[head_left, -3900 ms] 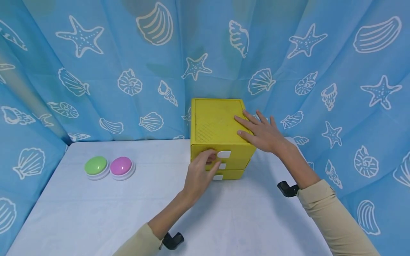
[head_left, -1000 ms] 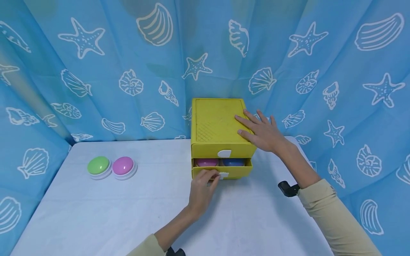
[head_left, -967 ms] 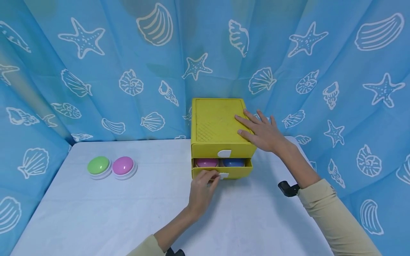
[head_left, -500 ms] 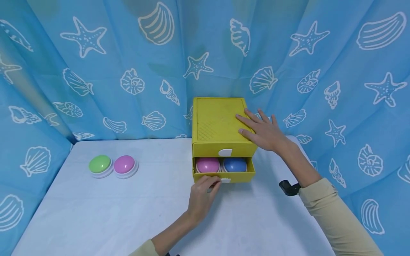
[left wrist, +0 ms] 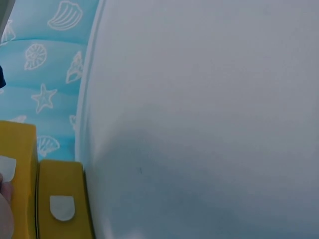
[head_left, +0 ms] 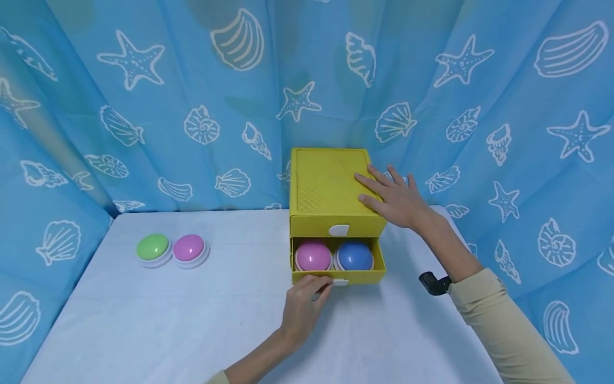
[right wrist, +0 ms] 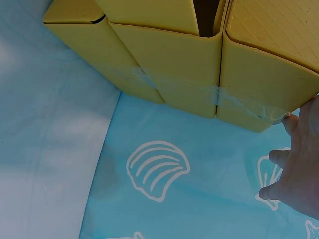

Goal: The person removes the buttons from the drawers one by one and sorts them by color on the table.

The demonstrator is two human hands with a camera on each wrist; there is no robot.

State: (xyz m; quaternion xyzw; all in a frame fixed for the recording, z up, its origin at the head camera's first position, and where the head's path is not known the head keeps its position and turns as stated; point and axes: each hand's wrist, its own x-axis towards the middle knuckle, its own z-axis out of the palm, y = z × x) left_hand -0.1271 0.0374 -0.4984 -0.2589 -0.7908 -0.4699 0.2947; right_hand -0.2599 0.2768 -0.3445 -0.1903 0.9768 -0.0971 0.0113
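Observation:
A yellow three-drawer box (head_left: 331,178) stands at the back of the table, its middle drawer (head_left: 369,277) pulled out. Inside that drawer, a pink domed button (head_left: 314,256) sits on the left and a blue domed button (head_left: 355,256) on the right, both on white bases. My left hand (head_left: 301,309) pinches the drawer's white pull tab (head_left: 341,282) from its left side. The right hand (head_left: 397,202) lies with spread fingers on the box's top right edge. In the right wrist view, that hand (right wrist: 303,159) rests against the box, taped along its side (right wrist: 169,69).
A green domed button (head_left: 152,247) and a pink-purple domed button (head_left: 189,248) stand side by side at the table's left. The white table (head_left: 216,304) meets a blue shell-print curtain (head_left: 201,69) behind. The top drawer (head_left: 312,226) is closed.
The left hand has shifted from beside the top drawer's tab down to the middle drawer and drawn it out toward the body, uncovering the pink and blue buttons. The right hand has stayed put.

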